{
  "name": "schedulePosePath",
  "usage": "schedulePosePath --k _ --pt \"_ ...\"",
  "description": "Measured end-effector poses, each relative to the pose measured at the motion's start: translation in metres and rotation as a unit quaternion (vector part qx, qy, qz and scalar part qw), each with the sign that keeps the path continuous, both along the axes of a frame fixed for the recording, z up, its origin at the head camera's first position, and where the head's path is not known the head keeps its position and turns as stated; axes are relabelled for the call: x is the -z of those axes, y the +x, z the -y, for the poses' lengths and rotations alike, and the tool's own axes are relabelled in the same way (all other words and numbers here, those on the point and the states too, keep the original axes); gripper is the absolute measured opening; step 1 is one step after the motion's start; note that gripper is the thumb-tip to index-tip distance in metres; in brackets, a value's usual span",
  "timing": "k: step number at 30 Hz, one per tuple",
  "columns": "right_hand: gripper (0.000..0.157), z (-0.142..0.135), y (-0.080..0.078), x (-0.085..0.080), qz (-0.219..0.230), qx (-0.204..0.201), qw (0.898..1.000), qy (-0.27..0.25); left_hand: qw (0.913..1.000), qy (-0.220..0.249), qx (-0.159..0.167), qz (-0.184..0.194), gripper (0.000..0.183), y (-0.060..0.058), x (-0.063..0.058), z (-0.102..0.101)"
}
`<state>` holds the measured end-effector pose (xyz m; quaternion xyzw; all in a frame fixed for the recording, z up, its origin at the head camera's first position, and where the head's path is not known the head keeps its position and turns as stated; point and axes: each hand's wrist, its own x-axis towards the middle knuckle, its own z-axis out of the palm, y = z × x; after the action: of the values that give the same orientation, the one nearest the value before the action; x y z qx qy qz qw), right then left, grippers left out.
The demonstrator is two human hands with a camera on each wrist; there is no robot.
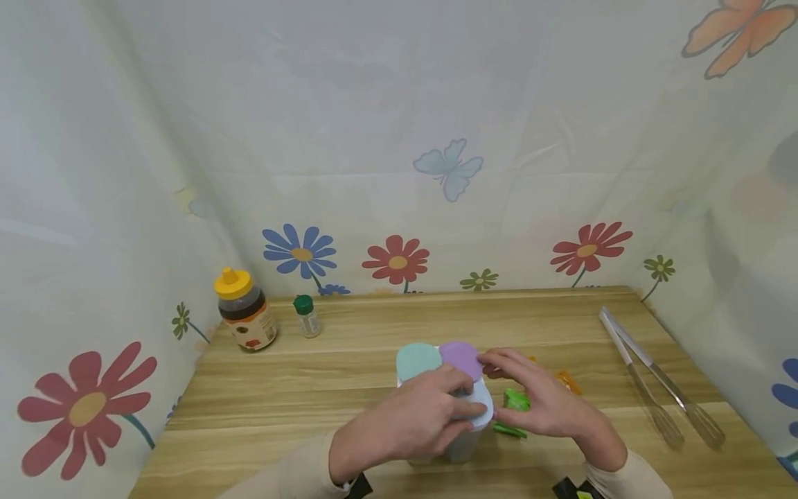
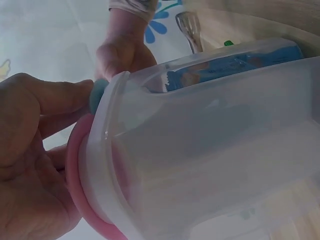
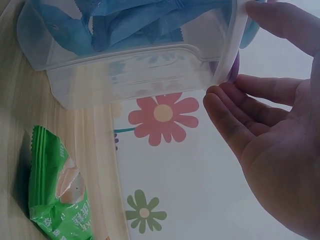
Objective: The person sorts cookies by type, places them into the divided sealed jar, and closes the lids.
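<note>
A clear food storage container (image 3: 135,80) stands upright with several coloured lids. A light blue lid (image 1: 480,410) lies under the fingers of my left hand (image 1: 424,412), which press on it from above. Behind it are a teal lid (image 1: 418,360) and a purple lid (image 1: 461,358). A pink lid (image 2: 75,165) shows near my left palm in the left wrist view; my hand hides it from the head view. My right hand (image 1: 542,395) touches the container's rim at the right, thumb and fingers apart. Blue snack packets (image 3: 135,22) lie inside one compartment.
A green snack packet (image 3: 55,185) and an orange packet (image 1: 567,381) lie right of the container. Metal tongs (image 1: 654,374) rest at the far right. A yellow-capped jar (image 1: 246,312) and a green-capped shaker (image 1: 307,317) stand at the back left, before a flowered curtain (image 1: 349,173).
</note>
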<state>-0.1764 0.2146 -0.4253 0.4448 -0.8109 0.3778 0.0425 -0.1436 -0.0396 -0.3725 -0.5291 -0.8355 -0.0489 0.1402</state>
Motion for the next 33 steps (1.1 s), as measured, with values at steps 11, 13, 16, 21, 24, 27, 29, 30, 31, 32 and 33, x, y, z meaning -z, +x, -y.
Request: schedulePosePath --k 11,13,16,21,24,27,29,30,31,32,33 --pt "0.073 0.002 0.002 0.001 0.001 0.005 1.000 0.013 0.9991 -0.029 -0.014 -0.029 0.026 0.003 0.002 0.001" --pt "0.074 0.001 0.002 0.001 -0.001 0.008 1.000 0.016 0.9995 -0.014 -0.012 -0.025 0.026 0.003 0.003 0.002" --pt "0.075 0.001 0.003 0.000 -0.001 0.008 1.000 0.017 0.9999 0.012 -0.009 -0.005 0.027 0.003 0.007 0.005" --pt "0.080 0.001 0.004 0.000 0.003 0.008 1.000 0.021 0.9980 0.054 -0.001 0.034 0.031 0.004 0.012 0.012" --pt "0.082 0.001 0.005 -0.001 0.015 0.014 0.999 0.025 0.9961 0.071 0.000 0.054 0.034 0.003 0.012 0.016" --pt "0.083 0.001 0.005 -0.002 0.018 0.014 0.999 0.025 0.9937 0.083 -0.005 0.075 0.038 0.001 0.012 0.021" --pt "0.084 0.002 0.005 -0.002 0.014 0.014 0.999 0.025 0.9930 0.089 -0.008 0.077 0.040 0.000 0.013 0.024" --pt "0.084 0.002 0.006 -0.002 0.008 0.013 1.000 0.025 0.9928 0.091 -0.008 0.078 0.042 -0.001 0.012 0.026" --pt "0.085 0.003 0.006 -0.002 0.003 0.013 1.000 0.024 0.9928 0.092 -0.009 0.077 0.044 -0.001 0.012 0.028" --pt "0.086 0.004 0.006 -0.002 -0.002 0.015 1.000 0.025 0.9928 0.092 -0.010 0.076 0.045 -0.002 0.012 0.030" --pt "0.086 0.004 0.006 -0.002 -0.005 0.017 1.000 0.025 0.9927 0.093 -0.011 0.077 0.046 -0.002 0.012 0.031"
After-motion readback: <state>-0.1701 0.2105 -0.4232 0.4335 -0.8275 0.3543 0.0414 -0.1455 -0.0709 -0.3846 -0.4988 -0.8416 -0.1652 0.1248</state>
